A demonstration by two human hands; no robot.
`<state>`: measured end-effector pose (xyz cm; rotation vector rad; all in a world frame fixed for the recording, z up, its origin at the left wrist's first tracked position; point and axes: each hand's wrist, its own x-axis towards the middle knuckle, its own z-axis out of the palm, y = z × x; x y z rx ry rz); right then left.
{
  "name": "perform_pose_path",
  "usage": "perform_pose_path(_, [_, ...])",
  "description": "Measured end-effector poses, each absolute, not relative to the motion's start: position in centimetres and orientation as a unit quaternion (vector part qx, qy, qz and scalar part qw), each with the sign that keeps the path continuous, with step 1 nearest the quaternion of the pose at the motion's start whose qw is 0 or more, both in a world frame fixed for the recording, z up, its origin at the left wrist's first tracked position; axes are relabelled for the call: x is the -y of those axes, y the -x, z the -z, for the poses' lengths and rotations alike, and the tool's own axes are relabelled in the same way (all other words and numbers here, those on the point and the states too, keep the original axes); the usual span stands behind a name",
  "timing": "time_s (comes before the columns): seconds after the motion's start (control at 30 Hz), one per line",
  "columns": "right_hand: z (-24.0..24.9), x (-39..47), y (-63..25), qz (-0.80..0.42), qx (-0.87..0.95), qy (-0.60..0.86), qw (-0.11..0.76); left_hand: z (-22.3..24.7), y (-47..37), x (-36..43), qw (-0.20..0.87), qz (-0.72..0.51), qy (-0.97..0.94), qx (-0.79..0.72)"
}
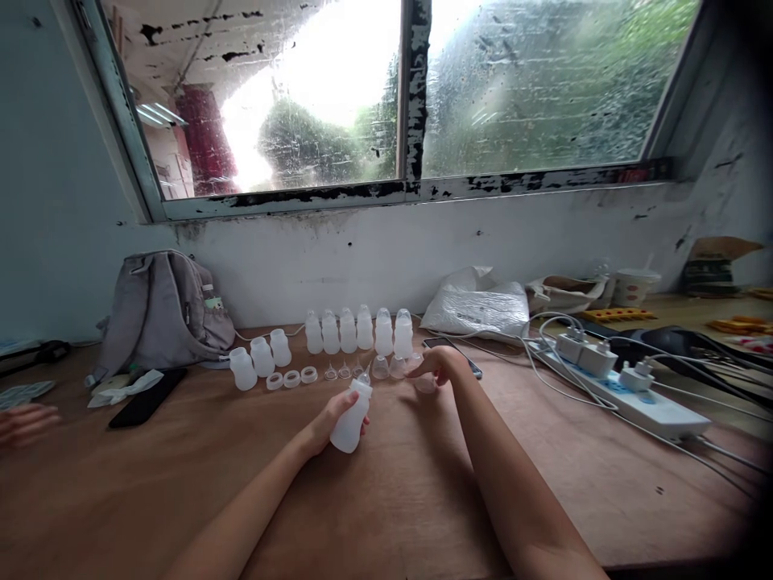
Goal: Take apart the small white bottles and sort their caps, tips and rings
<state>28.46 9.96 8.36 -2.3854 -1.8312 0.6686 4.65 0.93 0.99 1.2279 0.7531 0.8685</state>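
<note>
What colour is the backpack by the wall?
Grey; the backpack shows best in the head view, on the left side.

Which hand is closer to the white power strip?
Right. The right hand is at the clear caps, left of the power strip; the left hand is farther left, holding a bottle.

A plain, worn workroom of some sort
Rows of bottles (347,332), a crowded power strip (670,412) and a backpack (158,310) share one broad tabletop (181,491) beneath a window frame (278,201) with flaking paint (hardly a polished office), and another person's hand (27,425) shows at the left edge.
</note>
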Motion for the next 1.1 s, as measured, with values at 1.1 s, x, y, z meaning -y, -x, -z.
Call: perform_pose_path(1.1, [-8.6,-5.5,-14.3,-0.473,0.758,0.344,0.290,-2.3,-3.0,-0.6,0.814,-0.439,-0.363,-0.118])
